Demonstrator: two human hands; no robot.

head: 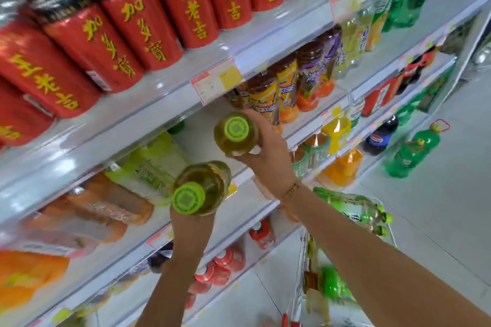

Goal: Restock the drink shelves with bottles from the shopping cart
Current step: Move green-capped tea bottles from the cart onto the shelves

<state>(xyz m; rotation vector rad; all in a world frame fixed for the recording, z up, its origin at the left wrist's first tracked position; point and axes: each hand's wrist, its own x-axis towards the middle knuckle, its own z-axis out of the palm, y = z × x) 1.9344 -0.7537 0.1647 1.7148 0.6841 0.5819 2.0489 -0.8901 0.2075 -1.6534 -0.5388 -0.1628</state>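
Note:
My right hand point(271, 151) grips a green-capped tea bottle point(236, 133), held up at the mouth of the second shelf point(239, 58), beside brown-capped bottles with yellow labels point(268, 95). My left hand point(191, 223) grips a second green-capped tea bottle point(202, 188) lower down, in front of the third shelf's edge point(159, 236) and next to pale green bottles point(148, 164) lying there. Both caps point toward me. The shopping cart point(305, 260) is at the lower right, with green bottles point(353, 210) in it.
Red cans point(127, 26) fill the top shelf. Orange bottles point(106, 207) lie at the left of the third shelf, red-capped bottles point(225, 265) below. Large green bottles point(414, 151) and a dark cola bottle point(380, 138) stand near the floor at the right.

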